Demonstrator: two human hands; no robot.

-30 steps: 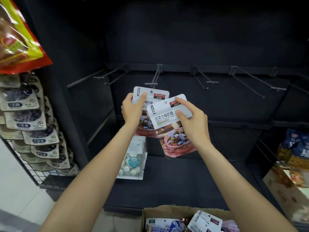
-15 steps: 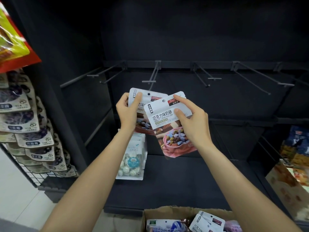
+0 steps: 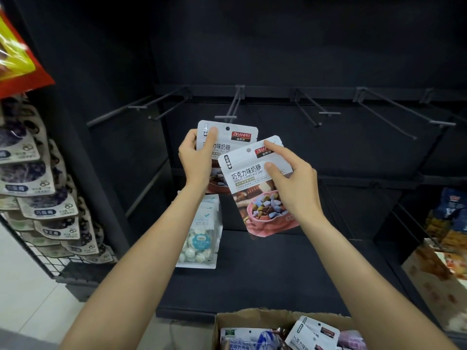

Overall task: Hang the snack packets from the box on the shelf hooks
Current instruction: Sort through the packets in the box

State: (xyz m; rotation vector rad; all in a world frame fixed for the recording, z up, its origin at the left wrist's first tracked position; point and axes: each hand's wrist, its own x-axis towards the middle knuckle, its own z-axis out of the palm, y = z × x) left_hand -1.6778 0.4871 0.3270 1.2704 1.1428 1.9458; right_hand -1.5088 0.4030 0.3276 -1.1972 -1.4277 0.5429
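Step in hand: lining up two chocolate milk candy packets below the row of shelf hooks, none hung yet on this row.
Left hand (image 3: 195, 160): grip closed on the rear packet (image 3: 236, 140), thumb over its top left corner, punched hole showing just under the hook tip.
Right hand (image 3: 293, 183): grip closed on the front packet (image 3: 255, 183), index finger on the top right corner, thumb on the face; packet tilted, overlapping the rear one.
Nearest hook (image 3: 231, 107): second along the rail, tip directly above the rear packet, apart from it.
Other hooks: bare, spread along the rail toward the right edge of the shelf.
Box (image 3: 252, 322): at the bottom edge of view, in front of the shelf, more packets inside.
White packets (image 3: 199, 236): hanging lower, near the left edge of the shelf.
Next move, as judged: raising the rear packet, threading its hole over the hook tip, sliding it back; hole small, so careful aim needed.
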